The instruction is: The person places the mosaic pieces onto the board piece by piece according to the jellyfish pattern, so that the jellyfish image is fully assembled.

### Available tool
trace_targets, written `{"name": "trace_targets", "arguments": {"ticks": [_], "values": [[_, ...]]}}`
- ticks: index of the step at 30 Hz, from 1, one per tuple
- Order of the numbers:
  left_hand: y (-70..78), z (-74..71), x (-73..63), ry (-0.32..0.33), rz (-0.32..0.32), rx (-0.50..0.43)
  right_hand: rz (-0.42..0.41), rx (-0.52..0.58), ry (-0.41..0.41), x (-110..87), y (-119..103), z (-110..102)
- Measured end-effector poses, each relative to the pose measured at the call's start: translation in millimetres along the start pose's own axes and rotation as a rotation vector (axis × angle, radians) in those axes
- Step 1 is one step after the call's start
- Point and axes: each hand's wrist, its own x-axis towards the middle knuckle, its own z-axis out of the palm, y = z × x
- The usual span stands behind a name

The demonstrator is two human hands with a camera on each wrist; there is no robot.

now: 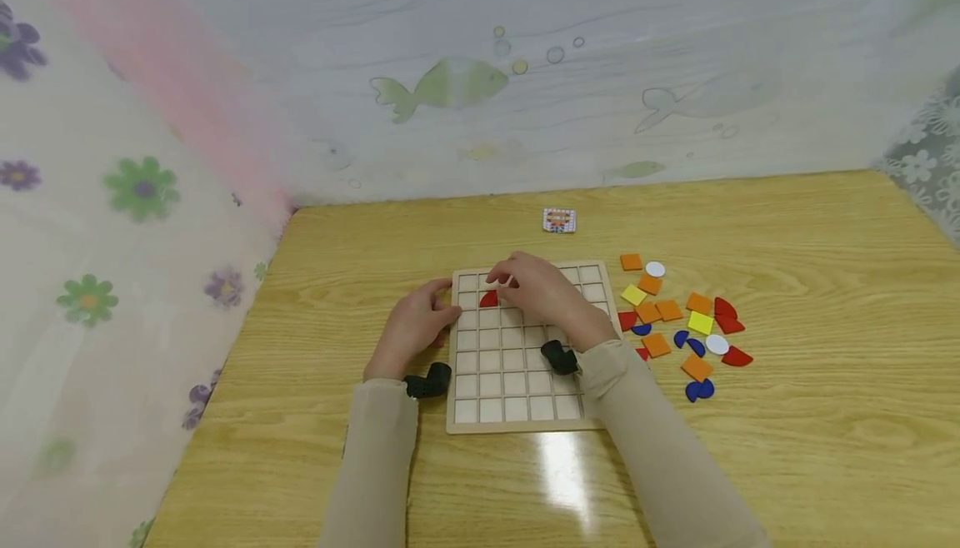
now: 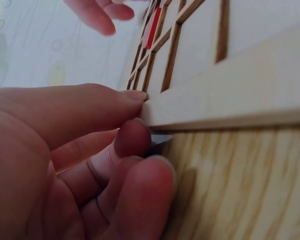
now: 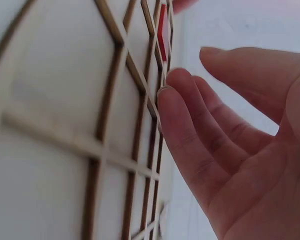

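A pale wooden grid board (image 1: 489, 386) lies on the table in front of me. My left hand (image 1: 411, 325) grips its left edge, its fingertips right at the rim in the left wrist view. A red quarter-circle piece (image 1: 489, 300) sits in a cell near the board's upper left. My right hand (image 1: 542, 288) hovers over the upper part of the board, just right of that red piece. In the right wrist view its fingers (image 3: 177, 117) are loosely extended, the thumb stands apart, and nothing is between them.
To the board's right lie scattered flat pieces: orange squares (image 1: 656, 346), yellow squares (image 1: 701, 323), white discs (image 1: 717, 345), blue half-discs (image 1: 696, 348) and red quarter-circles (image 1: 737, 356). A small picture card (image 1: 559, 221) lies beyond the board. Patterned curtains (image 1: 450, 140) border the wooden table (image 1: 825, 281).
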Motion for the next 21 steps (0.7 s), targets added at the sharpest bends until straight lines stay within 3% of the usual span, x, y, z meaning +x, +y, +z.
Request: {"name": "trace_targets", "arguments": {"ticks": [10, 21], "values": [[-2.1, -0.8, -2.2, 0.005, 0.007, -0.002, 0.062, 0.081, 0.012, -17.1, 22.5, -14.5], [-1.2, 1.3, -1.2, 0.002, 0.019, -0.011, 0.132, 0.096, 0.090, -30.0, 57.4, -33.3]]}}
